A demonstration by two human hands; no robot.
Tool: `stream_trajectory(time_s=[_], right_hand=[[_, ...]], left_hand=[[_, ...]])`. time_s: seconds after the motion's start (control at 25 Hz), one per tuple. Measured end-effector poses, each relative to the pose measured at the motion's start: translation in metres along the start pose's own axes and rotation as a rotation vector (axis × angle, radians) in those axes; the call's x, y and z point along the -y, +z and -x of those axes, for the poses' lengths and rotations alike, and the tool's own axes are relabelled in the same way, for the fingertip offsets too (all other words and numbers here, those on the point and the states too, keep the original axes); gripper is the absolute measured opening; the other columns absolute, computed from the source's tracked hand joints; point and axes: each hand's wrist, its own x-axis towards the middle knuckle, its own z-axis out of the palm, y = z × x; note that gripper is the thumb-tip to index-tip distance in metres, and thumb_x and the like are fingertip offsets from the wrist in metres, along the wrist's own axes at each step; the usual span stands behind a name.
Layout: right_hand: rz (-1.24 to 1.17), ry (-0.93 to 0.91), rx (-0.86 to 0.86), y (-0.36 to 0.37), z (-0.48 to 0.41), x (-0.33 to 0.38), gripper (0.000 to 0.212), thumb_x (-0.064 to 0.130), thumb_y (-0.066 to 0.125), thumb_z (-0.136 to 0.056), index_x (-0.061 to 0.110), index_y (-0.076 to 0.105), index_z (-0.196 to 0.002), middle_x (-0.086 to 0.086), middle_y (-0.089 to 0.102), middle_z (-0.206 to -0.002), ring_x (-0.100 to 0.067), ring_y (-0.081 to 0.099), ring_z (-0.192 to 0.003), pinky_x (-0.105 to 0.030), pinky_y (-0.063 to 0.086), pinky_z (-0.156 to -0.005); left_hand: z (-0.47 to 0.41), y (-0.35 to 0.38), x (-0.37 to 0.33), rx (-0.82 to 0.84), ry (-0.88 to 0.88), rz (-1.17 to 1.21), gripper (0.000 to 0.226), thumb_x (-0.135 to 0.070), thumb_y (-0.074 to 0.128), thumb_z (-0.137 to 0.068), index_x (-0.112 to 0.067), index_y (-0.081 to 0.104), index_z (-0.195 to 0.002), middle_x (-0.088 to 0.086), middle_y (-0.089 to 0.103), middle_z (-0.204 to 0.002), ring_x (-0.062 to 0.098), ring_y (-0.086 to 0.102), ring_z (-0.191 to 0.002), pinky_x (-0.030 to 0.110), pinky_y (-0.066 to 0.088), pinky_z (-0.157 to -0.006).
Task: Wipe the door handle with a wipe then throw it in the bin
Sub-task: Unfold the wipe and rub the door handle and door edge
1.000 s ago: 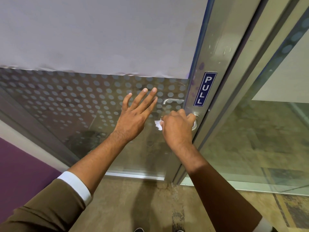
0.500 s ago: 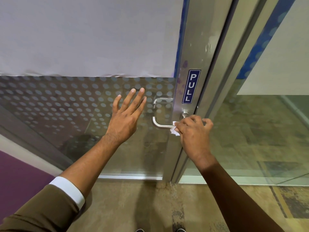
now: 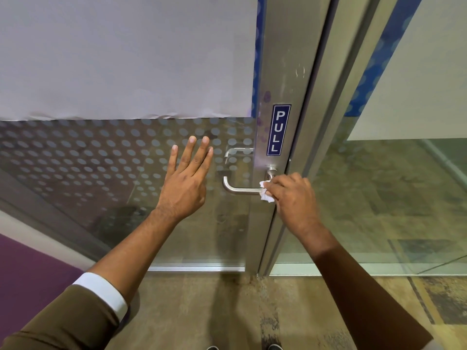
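Since one second ago, right hand [image 3: 293, 198] slid from the lever's left part to its pivot end, fingers clenched on the wipe [image 3: 265, 190] against the door handle [image 3: 237, 188]. Left hand [image 3: 185, 183] rests flat, released, on glass. Wiping continues; bin unseen.

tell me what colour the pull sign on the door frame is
The PULL sign is dark blue with white letters and a thin white border, clearest in the head view.
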Motion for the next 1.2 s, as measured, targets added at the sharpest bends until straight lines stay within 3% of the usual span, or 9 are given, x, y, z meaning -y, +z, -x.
stream_trajectory(time_s=[0.08,0.2,0.32,0.4,0.56,0.72,0.96,1.2], right_hand=[[-0.148,0.040,0.026,-0.001,-0.006,-0.010,0.021,0.015,0.079,-0.093,0.019,0.083,-0.113,0.002,0.077,-0.101,-0.031,0.061,-0.089,-0.043,0.053,-0.077],[-0.381,0.166,0.063,0.001,0.000,-0.002,0.019,0.015,0.072,-0.099,0.015,0.082,-0.115,-0.002,0.071,-0.103,-0.025,0.062,-0.098,-0.034,0.052,-0.087],[-0.385,0.218,0.033,0.005,0.010,0.019,0.018,0.019,0.069,-0.099,0.015,0.081,-0.112,-0.002,0.068,-0.100,-0.018,0.066,-0.090,-0.028,0.052,-0.077],[-0.406,0.392,-0.029,0.003,-0.002,0.019,0.015,0.019,0.071,-0.095,0.016,0.083,-0.103,-0.006,0.075,-0.096,-0.022,0.069,-0.085,-0.024,0.045,-0.073],[-0.393,0.645,0.037,-0.001,-0.036,0.002,0.015,0.019,0.070,-0.092,0.011,0.083,-0.095,-0.009,0.082,-0.095,-0.032,0.074,-0.089,-0.033,0.053,-0.077],[-0.416,0.694,0.017,-0.002,-0.031,0.011,0.017,0.024,0.071,-0.091,0.013,0.081,-0.084,-0.006,0.080,-0.082,-0.029,0.071,-0.076,-0.028,0.042,-0.064],[-0.470,0.710,0.036,-0.007,-0.038,0.012,0.018,0.027,0.073,-0.089,0.011,0.077,-0.081,-0.006,0.077,-0.079,-0.029,0.068,-0.075,-0.030,0.047,-0.064],[-0.414,0.610,0.028,-0.010,-0.009,0.029,0.019,0.031,0.072,-0.092,0.016,0.073,-0.080,0.000,0.069,-0.071,-0.019,0.060,-0.065,-0.024,0.036,-0.053]], left_hand=[[0.000,-0.001,0.000,0.005,0.001,0.004,0.101,-0.003,0.066,-0.079,-0.007,0.023,-0.171,0.009,0.003,-0.183,0.034,-0.003,-0.169,0.068,0.008,-0.133],[0.001,-0.003,-0.001,0.010,0.002,0.003,0.101,-0.004,0.067,-0.078,-0.007,0.024,-0.170,0.010,0.004,-0.183,0.034,-0.004,-0.169,0.067,0.009,-0.133],[0.001,-0.005,-0.003,0.023,-0.012,0.009,0.100,-0.003,0.068,-0.081,-0.006,0.023,-0.171,0.012,0.004,-0.183,0.034,-0.004,-0.169,0.068,0.011,-0.133],[0.001,-0.007,-0.003,0.037,-0.020,0.015,0.100,-0.001,0.068,-0.081,-0.006,0.023,-0.171,0.012,0.005,-0.182,0.034,-0.003,-0.169,0.069,0.012,-0.132],[0.000,-0.011,-0.003,0.059,-0.019,0.021,0.099,0.002,0.069,-0.082,-0.006,0.024,-0.170,0.012,0.006,-0.182,0.035,-0.002,-0.169,0.069,0.012,-0.132],[0.000,-0.011,-0.006,0.055,-0.026,0.028,0.097,0.001,0.069,-0.084,-0.005,0.024,-0.170,0.012,0.004,-0.182,0.036,-0.003,-0.168,0.069,0.013,-0.132],[0.000,-0.013,-0.006,0.057,-0.031,0.039,0.096,0.001,0.068,-0.085,-0.005,0.024,-0.170,0.013,0.004,-0.181,0.036,-0.001,-0.168,0.069,0.013,-0.132],[0.000,-0.012,-0.004,0.057,-0.022,0.031,0.097,0.003,0.069,-0.083,-0.004,0.025,-0.170,0.013,0.006,-0.182,0.036,-0.001,-0.168,0.069,0.014,-0.132]])
